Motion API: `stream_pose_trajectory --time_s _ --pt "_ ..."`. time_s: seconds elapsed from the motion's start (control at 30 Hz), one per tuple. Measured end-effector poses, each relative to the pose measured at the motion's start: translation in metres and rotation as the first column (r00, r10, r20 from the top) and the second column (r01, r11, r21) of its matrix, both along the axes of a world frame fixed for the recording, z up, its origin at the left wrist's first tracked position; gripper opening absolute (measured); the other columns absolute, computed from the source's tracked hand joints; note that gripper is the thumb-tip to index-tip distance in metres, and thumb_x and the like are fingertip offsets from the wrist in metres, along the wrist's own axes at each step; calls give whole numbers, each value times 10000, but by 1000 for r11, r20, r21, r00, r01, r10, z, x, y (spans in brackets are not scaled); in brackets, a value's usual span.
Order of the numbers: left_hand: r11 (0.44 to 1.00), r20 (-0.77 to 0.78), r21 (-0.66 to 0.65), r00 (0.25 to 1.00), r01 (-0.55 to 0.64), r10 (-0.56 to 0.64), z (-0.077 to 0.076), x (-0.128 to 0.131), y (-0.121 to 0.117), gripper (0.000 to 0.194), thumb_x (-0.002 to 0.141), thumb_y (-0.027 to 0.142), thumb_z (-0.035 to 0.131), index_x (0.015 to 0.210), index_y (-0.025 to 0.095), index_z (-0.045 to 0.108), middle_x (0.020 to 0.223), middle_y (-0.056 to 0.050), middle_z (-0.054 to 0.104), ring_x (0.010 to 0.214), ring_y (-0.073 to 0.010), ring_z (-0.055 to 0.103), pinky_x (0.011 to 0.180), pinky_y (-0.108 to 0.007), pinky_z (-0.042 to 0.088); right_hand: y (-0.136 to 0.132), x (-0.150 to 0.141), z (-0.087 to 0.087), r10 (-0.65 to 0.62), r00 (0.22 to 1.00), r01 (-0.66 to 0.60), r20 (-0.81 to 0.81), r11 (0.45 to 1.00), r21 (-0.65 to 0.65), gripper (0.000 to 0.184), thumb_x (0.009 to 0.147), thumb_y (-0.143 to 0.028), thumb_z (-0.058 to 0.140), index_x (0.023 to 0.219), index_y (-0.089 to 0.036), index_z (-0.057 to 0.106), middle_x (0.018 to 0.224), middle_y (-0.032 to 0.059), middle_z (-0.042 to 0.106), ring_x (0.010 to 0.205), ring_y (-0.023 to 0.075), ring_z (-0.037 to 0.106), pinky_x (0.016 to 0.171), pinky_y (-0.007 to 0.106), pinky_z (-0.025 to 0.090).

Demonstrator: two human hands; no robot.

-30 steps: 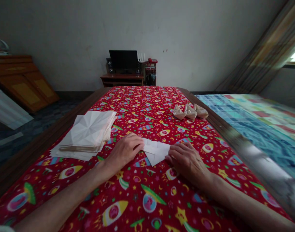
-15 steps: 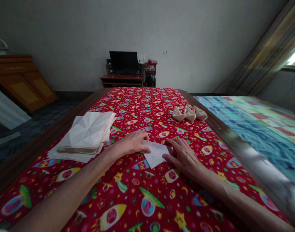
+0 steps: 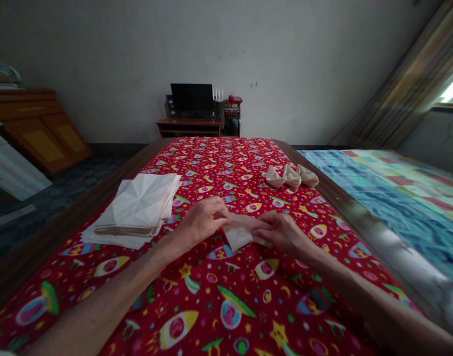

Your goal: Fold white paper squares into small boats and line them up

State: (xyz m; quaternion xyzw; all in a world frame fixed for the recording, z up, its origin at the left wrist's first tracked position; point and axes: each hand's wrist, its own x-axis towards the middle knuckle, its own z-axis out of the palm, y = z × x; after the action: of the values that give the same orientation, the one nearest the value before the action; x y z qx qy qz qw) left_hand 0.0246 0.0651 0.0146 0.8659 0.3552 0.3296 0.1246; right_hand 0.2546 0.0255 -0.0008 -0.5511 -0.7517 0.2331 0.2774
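Far off to the left of my fingers stands a wooden cabinet (image 3: 33,131) with two lighter door panels. Much nearer, just left of my left hand, a stack of creased white paper sheets (image 3: 139,200) lies with its edges uneven, a thick folded edge facing me. Straight beyond my fingers, past the table's far end, is a black monitor (image 3: 191,98). My left hand (image 3: 204,217) is nearly closed, thumb and curled fingers pinching the left corner of a folded white paper (image 3: 238,237). That paper sits between my two hands, just above or on the red rocket-print tablecloth (image 3: 244,291); I can't quite tell which, as the view is soft there. A point of it aims toward me. My right hand (image 3: 281,232) pinches its right end, thumb below and fingers laid over, covering that edge. Beyond and a little right of those fingers, three folded paper boat shapes (image 3: 291,177) stand in a touching row. Well to the right spreads a patchwork bedspread (image 3: 378,183).
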Motion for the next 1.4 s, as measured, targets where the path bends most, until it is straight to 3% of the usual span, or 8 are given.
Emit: stream_pose_trajectory --time_s 0.07,0.17,0.23,0.33,0.57,0.87,1.1,1.4 --pt "981 15 192 1000 -20 17 4 -2 -5 111 800 170 637 707 166 577 774 -10 586 767 -146 554 705 -251 428 2 -1 11 13 1000 -18 28 978 207 107 772 -207 572 688 -173 629 655 -2 595 603 120 527 530 214 362" --pt "913 -54 406 997 -25 52 7 -7 -12 97 875 198 546 784 178 573 830 -21 600 832 -166 551 776 -293 422 2 -2 23 12 980 -129 200 802 583 149 856 -208 518 777 -168 638 773 45 614 707 150 523 631 263 369" --pt "888 -142 460 986 -14 89 3 -11 -16 93 891 188 513 817 180 568 860 -23 609 856 -178 546 792 -316 411 0 -4 23 -32 928 -245 371 698 672 195 892 -197 479 774 -164 630 770 56 608 717 164 496 660 295 348" --pt "897 -289 442 948 11 131 -7 -14 -22 98 896 142 481 843 172 559 896 -31 607 875 -194 534 793 -338 402 -4 -8 11 -30 847 -380 531 665 643 223 911 -180 461 751 -158 613 739 50 595 682 167 454 655 317 317" --pt "964 -531 250 845 87 61 -15 -14 -42 104 892 100 463 848 169 528 905 -34 562 871 -210 492 760 -346 406 -14 -9 -7 113 774 -481 623 745 462 116 864 -158 548 755 -140 584 767 53 582 690 176 434 651 325 325" --pt "995 -301 98 954 19 12 -30 -19 -43 159 922 163 457 802 162 561 855 -33 566 857 -181 513 794 -316 437 -21 8 -15 291 908 -377 303 881 285 205 937 -227 443 892 -176 636 935 69 603 791 153 531 687 273 424" --pt "990 20 -128 998 -62 65 -39 -23 -25 208 876 249 563 692 159 596 728 -7 570 698 -128 552 660 -244 430 -17 7 -14 160 985 -169 69 974 151 309 931 -366 443 742 -187 610 788 49 623 688 144 568 605 256 439" --pt "970 -219 -40 950 -238 224 -34 -17 -25 258 897 300 500 674 171 523 740 -4 528 722 -145 532 674 -260 395 -7 8 -23 -10 925 -112 379 948 298 262 911 -355 464 744 -190 578 746 54 608 635 141 522 589 259 340"
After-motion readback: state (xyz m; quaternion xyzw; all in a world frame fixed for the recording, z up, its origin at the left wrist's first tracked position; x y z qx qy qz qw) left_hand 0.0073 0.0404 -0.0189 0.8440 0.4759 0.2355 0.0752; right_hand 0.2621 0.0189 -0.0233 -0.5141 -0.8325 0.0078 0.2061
